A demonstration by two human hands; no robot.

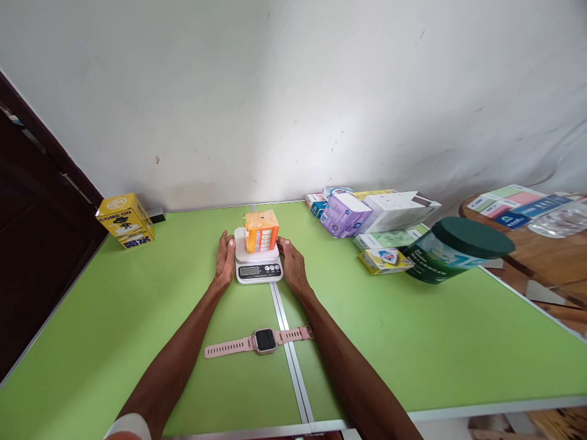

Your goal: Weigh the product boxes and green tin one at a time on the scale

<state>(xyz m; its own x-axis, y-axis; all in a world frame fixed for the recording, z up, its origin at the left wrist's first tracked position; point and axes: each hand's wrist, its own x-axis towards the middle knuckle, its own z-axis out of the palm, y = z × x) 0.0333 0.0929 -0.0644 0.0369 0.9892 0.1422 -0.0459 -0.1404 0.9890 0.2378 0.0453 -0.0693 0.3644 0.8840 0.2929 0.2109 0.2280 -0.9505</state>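
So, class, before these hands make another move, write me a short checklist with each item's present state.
1. Orange box resting on the scale's white platform: ok.
2. Left hand and right hand on opposite sides of the scale: ok.
3. Hands out of contact with the scale: cannot tell; both are right beside its edges.
4. Scale off the table's metal seam: not ok; it sits across it.
5. Reading on the display: cannot tell; no digits are legible.
6. Watch off the scale: ok; it lies on the near side, strap spread out.
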